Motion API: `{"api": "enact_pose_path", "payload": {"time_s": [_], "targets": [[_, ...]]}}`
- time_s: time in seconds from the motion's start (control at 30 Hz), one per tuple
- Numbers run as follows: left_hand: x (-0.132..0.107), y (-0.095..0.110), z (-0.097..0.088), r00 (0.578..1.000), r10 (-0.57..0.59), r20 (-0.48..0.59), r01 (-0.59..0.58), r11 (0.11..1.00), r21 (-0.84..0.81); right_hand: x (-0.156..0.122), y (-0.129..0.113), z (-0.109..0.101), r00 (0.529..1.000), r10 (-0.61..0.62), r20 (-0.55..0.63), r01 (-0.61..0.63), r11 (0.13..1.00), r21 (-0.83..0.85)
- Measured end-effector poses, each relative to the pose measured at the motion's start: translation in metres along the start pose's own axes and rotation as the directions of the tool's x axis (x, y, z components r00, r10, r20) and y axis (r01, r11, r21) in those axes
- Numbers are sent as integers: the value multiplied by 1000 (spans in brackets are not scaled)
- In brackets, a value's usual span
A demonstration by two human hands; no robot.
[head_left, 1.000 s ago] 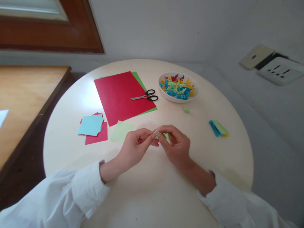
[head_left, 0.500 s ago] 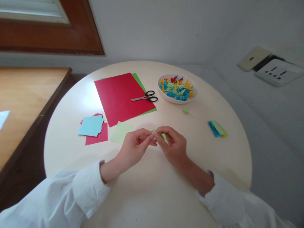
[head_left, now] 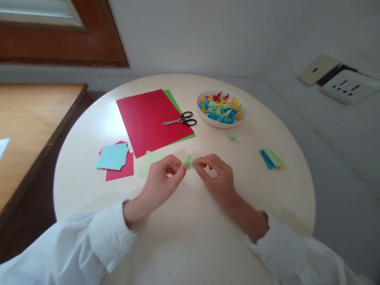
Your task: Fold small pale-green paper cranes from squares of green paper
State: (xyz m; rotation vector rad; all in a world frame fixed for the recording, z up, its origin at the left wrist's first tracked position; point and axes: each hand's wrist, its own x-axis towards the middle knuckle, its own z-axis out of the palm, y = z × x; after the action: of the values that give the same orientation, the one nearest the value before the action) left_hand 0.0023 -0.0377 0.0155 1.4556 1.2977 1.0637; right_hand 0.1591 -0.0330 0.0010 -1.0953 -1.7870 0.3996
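Between my hands, above the front middle of the round table, is a small folded piece of light green paper (head_left: 188, 161). My left hand (head_left: 163, 174) pinches its left side between thumb and forefinger. From the right, my right hand (head_left: 218, 174) grips a narrow edge or flap of it with thumb and fingertips. Part of the paper is covered by my fingers. Flat light green paper squares (head_left: 147, 163) lie just behind my left hand. A small light green folded paper piece (head_left: 232, 137) rests on the table beyond my right hand.
On the white table (head_left: 184, 237) lie red sheet paper (head_left: 142, 122) over green, with black-handled scissors (head_left: 181, 120) on top. A white bowl (head_left: 221, 125) holds many colourful folded papers. Light blue squares (head_left: 112, 157) over red ones sit left, folded strips (head_left: 272, 160) right.
The light green paper has turned and shows more of its folded face. My fingertips have drawn slightly apart, with my left hand a little further left.
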Motion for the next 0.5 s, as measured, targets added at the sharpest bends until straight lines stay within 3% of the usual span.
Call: {"api": "enact_pose_path", "payload": {"time_s": [0.17,0.33,0.5], "targets": [[5,-7,-3,975,221,-17,-221,975,-4,1,-4,0,989,143,18,-144,987,73],[4,-12,-4,965,215,149,-215,976,-14,0,-5,1,969,232,79,-244,946,213],[2,-9,-5,964,238,117,-245,968,53,-3,0,4,962,261,77,-272,923,272]]}}
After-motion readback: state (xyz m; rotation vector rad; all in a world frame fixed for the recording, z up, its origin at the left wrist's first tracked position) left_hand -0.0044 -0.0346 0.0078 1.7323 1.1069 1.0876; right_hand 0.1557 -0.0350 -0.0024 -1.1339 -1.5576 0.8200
